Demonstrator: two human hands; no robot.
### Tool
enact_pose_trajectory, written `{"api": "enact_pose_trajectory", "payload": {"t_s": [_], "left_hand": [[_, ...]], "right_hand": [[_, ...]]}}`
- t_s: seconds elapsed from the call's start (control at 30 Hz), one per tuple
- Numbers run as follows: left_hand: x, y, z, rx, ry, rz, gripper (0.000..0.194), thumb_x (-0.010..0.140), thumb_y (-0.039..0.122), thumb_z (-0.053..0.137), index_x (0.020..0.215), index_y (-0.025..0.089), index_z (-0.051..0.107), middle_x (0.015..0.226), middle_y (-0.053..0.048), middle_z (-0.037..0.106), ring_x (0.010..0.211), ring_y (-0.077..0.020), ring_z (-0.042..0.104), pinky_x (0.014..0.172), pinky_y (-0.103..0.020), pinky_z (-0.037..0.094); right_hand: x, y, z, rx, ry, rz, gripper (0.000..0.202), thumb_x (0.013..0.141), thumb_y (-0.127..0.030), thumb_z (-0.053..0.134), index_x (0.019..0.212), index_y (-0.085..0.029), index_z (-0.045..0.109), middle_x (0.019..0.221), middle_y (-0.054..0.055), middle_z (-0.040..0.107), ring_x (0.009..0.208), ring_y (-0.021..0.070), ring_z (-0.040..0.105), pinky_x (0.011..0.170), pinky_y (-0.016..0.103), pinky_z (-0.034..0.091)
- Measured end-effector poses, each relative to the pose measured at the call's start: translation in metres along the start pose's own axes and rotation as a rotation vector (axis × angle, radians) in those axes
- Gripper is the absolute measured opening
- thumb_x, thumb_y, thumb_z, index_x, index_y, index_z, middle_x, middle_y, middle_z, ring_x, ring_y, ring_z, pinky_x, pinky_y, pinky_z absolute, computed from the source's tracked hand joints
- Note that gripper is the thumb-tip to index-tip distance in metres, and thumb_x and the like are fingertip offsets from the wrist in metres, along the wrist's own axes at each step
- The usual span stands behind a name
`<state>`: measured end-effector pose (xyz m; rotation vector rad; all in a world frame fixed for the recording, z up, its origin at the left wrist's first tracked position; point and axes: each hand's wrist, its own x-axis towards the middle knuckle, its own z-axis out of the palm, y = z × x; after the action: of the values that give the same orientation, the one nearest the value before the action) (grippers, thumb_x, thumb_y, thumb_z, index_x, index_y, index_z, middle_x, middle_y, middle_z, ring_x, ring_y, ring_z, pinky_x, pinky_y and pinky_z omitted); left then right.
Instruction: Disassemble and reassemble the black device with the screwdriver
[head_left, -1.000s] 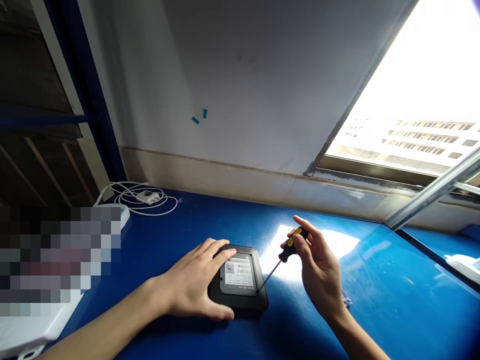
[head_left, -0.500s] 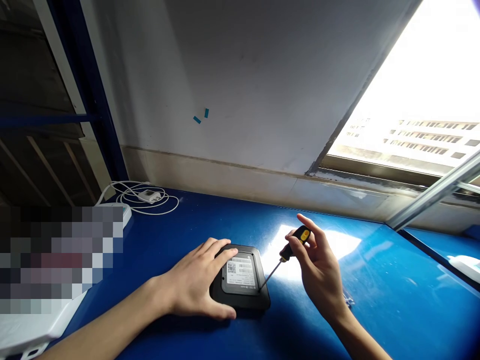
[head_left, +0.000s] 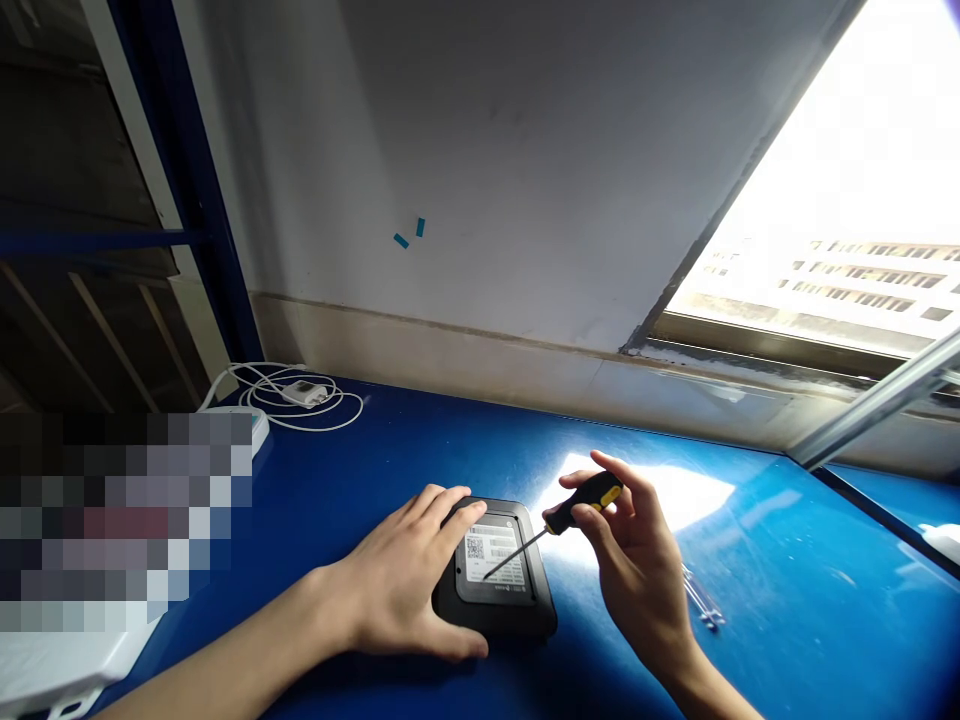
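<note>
A flat black electronic device (head_left: 541,600) lies on the blue table, its label side up. The white label (head_left: 506,553) on its recessed panel carries a QR code and printed lines. My left hand (head_left: 409,575) grips the device from the left, with the thumb at the near edge and the fingers over the far left corner. In my right hand (head_left: 637,545) is a screwdriver (head_left: 589,500) with a black and yellow handle, held between thumb and fingers. Its thin shaft slants down to the left, the tip in front of the label; contact cannot be made out.
Small clear and metallic pieces (head_left: 703,600) lie right of my right wrist. A coiled white cable (head_left: 349,420) with a plug adapter (head_left: 306,393) rests at the back left, beside a partly blurred-out white object (head_left: 112,640). A metal bar (head_left: 870,400) slants across the right side.
The screwdriver tip has left the panel's lower right corner and shifted left over the label, the tool lying flatter. My left hand keeps its hold. The view has shifted slightly.
</note>
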<state>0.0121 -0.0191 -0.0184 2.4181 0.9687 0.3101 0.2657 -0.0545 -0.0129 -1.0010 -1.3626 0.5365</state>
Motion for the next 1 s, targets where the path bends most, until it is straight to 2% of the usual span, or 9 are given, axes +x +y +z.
{"api": "enact_pose_trajectory", "payload": {"t_s": [0.2, 0.57, 1.0], "left_hand": [[0.001, 0.012, -0.004, 0.032, -0.094, -0.033, 0.114, 0.068, 0.065, 0.084, 0.161, 0.019, 0.037, 0.169, -0.019, 0.030, 0.155, -0.0439, 0.027, 0.122, -0.062, 0.034], [0.002, 0.013, -0.005, -0.005, -0.074, -0.018, 0.109, 0.069, 0.066, 0.081, 0.158, 0.019, 0.040, 0.168, -0.022, 0.031, 0.152, -0.0465, 0.030, 0.120, -0.065, 0.035], [0.003, 0.017, -0.008, 0.037, -0.110, -0.027, 0.111, 0.069, 0.066, 0.080, 0.160, 0.017, 0.038, 0.168, -0.021, 0.031, 0.153, -0.0435, 0.029, 0.121, -0.061, 0.035]], "right_hand": [[-0.003, 0.001, 0.004, 0.062, -0.036, -0.007, 0.034, 0.096, -0.033, 0.072, 0.129, -0.037, 0.062, 0.103, 0.000, 0.074, 0.074, 0.0147, 0.078, 0.069, 0.028, 0.069], [-0.005, -0.003, 0.005, 0.080, -0.078, 0.001, 0.033, 0.097, -0.032, 0.072, 0.128, -0.038, 0.063, 0.104, 0.001, 0.076, 0.076, 0.0152, 0.079, 0.072, 0.028, 0.069], [-0.007, 0.002, 0.002, 0.031, -0.168, 0.047, 0.038, 0.103, -0.031, 0.061, 0.140, -0.039, 0.053, 0.122, 0.005, 0.072, 0.089, 0.0184, 0.081, 0.084, 0.035, 0.068]]}}
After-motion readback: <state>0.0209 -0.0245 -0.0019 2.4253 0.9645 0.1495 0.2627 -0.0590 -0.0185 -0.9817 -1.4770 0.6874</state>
